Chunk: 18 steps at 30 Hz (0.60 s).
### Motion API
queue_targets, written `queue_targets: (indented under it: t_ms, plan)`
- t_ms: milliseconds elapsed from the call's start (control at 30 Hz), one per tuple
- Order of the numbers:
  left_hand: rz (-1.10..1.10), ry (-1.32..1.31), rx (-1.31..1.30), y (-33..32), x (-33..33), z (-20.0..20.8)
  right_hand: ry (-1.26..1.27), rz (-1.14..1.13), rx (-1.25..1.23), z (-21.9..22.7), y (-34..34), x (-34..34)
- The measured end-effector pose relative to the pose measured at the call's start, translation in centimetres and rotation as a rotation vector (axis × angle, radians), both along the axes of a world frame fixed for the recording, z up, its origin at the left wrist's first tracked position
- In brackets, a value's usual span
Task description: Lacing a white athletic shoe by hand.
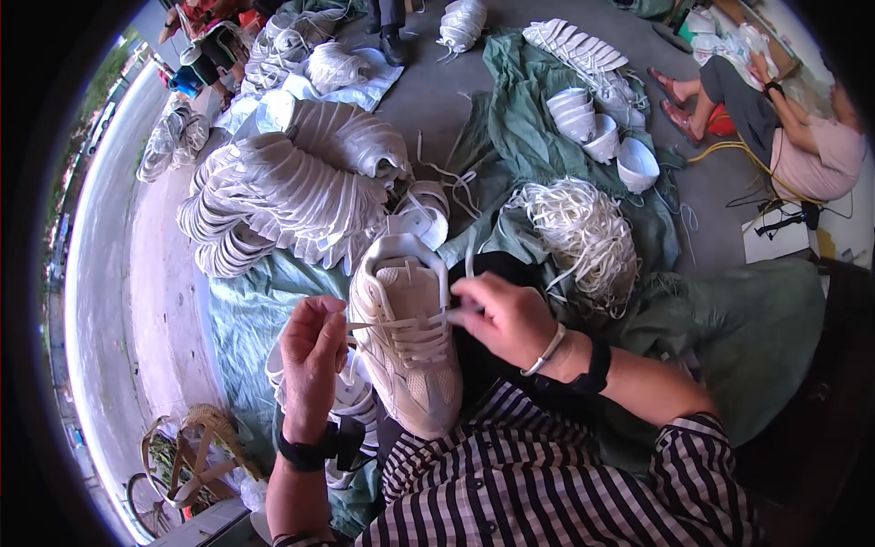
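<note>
A cream sneaker point(421, 387) rests on my lap, toe toward me, with laces crossing its front in several rows. My left hand point(313, 351) is closed at the shoe's left side, pinching a flat cream shoelace point(369, 325) stretched from the eyelets. On the other side my right hand point(512, 326) is closed too, its slightly blurred fingertips pinching the lace beside the upper eyelets. A loose lace end rises above those fingers. The upper part of the shoe's tongue is uncovered by lacing.
Stacked white shoe uppers point(283, 196) lie ahead to the left. A heap of white laces point(583, 237) sits on green sheeting point(519, 100), near more nested uppers point(572, 114). Another person point(816, 150) sits at the far right by a yellow cable point(752, 155). A woven basket point(214, 428) stands at lower left.
</note>
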<state>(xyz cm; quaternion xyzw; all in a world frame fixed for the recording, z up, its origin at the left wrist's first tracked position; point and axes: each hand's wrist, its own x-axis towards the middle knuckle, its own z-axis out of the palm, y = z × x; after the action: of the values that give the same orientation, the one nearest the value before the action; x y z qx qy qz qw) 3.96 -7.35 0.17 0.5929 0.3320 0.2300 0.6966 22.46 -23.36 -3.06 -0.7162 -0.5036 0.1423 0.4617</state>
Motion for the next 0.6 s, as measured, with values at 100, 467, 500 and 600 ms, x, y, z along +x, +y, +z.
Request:
queue_targets:
  t_ms: [100,467,500,600]
  plan:
    - [-0.012,0.074,0.105,0.9,-0.9,-0.2,0.040,0.133,0.000,-1.5,-1.8,0.7]
    - [0.058,0.399,0.593,2.4,-5.1,-5.4,0.717,-0.870,-0.273,-16.0,-24.1,14.4]
    - [0.107,0.380,0.540,1.7,-4.4,-4.1,0.951,-1.054,-0.057,-16.6,-27.1,16.1]
    - [0.076,0.362,0.541,0.8,-3.7,-2.9,1.108,-1.175,0.116,-16.1,-26.6,16.8]
